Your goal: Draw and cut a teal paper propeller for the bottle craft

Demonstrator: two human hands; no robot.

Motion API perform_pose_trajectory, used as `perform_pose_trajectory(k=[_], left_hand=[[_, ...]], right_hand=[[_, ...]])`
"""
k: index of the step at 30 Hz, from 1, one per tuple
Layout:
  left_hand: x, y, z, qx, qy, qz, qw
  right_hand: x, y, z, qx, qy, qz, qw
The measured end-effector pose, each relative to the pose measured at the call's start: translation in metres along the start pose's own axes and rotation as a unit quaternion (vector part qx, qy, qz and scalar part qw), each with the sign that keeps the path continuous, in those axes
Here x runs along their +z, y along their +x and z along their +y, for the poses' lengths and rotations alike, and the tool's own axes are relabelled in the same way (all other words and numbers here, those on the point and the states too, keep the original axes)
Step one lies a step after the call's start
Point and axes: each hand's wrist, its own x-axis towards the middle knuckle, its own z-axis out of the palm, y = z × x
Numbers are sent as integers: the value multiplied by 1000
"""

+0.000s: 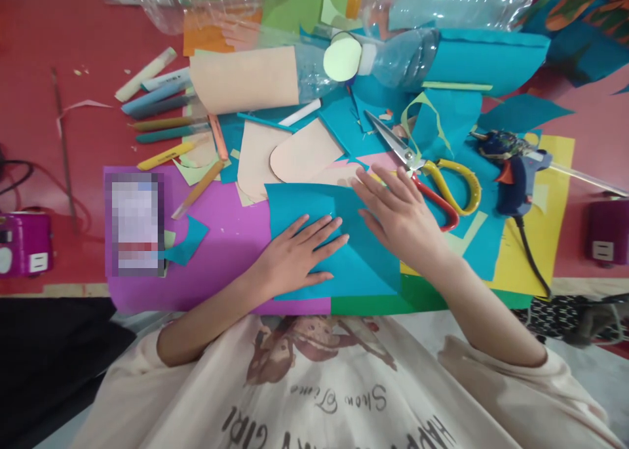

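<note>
A sheet of blue paper (363,265) lies in front of me on top of purple paper (221,239) and green paper (373,305). My left hand (304,249) rests flat on the blue sheet, fingers spread. Over the sheet's upper right part is my right hand (398,213), fingers apart and holding nothing; whether it touches the paper I cannot tell. Just beyond its fingertips lie scissors (393,141) with one yellow and one red handle, blades parted. A rounded peach paper piece (307,151) sits beyond the blue sheet.
At right, a blue glue gun (518,180) lies on yellow paper (555,206). Several markers (162,101) and a phone (135,219) are at left. Across the back are a plastic bottle (405,59) partly wrapped in paper, larger clear bottles (452,3), and paper scraps.
</note>
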Motion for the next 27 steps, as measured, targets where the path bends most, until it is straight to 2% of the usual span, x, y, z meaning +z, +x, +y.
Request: perform_pose_trajectory(k=[4, 9, 12, 17, 22, 27], left_hand=[[1, -1, 0, 7, -10, 28, 1000], [-6, -1, 3, 40, 0, 88, 995], [-7, 2, 4, 8, 30, 116, 993], [-2, 4, 1, -72, 54, 98, 991], [5, 4, 1, -88, 10, 83, 993], [8, 5, 2, -88, 10, 80, 993]], right_hand=[[14, -23, -16, -13, -20, 31, 999], [23, -33, -24, -9, -28, 41, 999], [25, -34, -24, -2, -22, 44, 999], [28, -35, -23, 5, -13, 38, 999], [34, -37, -25, 19, -10, 49, 999], [38, -38, -28, 13, 6, 57, 998]])
